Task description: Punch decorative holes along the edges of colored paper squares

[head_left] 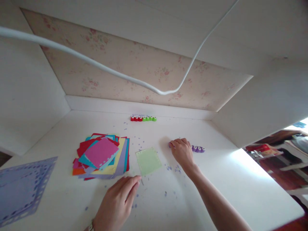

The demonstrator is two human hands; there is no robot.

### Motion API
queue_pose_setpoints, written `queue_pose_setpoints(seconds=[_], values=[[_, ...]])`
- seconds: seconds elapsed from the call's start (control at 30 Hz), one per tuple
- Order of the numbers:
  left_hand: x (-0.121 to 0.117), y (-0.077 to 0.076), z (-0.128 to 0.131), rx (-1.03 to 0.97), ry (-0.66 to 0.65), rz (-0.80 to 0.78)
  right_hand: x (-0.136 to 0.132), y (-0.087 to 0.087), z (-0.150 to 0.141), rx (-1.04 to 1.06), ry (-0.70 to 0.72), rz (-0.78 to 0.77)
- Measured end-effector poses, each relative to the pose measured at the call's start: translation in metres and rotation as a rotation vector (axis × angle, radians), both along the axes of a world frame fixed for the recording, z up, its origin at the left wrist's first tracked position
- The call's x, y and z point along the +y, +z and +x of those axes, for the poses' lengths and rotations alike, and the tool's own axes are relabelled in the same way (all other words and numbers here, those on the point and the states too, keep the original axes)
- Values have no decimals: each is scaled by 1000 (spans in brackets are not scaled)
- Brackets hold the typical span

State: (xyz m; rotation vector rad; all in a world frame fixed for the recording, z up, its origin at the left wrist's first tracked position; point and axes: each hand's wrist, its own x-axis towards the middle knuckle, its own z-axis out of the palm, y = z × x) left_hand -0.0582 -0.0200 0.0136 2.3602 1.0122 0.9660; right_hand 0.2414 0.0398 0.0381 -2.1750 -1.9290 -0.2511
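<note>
My left hand (119,202) lies flat on the white desk (216,179), fingers stretched toward the near corner of a light green paper square (148,160). My right hand (182,151) reaches farther out, fingers curled down beside a row of purple paper punches (198,149). I cannot see whether it grips one of them. Tiny purple paper bits (172,167) are scattered around both hands.
A pile of coloured paper squares (102,156) lies left of the green one. A purple sheet with a punched border (20,186) is at the left edge. Red and green punches (143,118) line the back wall. A white cable (134,81) hangs overhead.
</note>
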Motion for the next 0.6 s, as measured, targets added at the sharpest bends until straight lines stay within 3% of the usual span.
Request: queue_pose_setpoints(seconds=[0.13, 0.3, 0.4, 0.6], values=[[0, 1, 0, 15, 2, 4, -1, -6, -3, -68, -16, 30], [-3, -2, 3, 46, -12, -20, 14, -2, -13, 53, 54, 38], [-4, -1, 6, 52, -12, -31, 44, 3, -22, 103, 130, -75], [0, 2, 2, 36, 21, -75, 134, 4, -31, 76, 161, -173]])
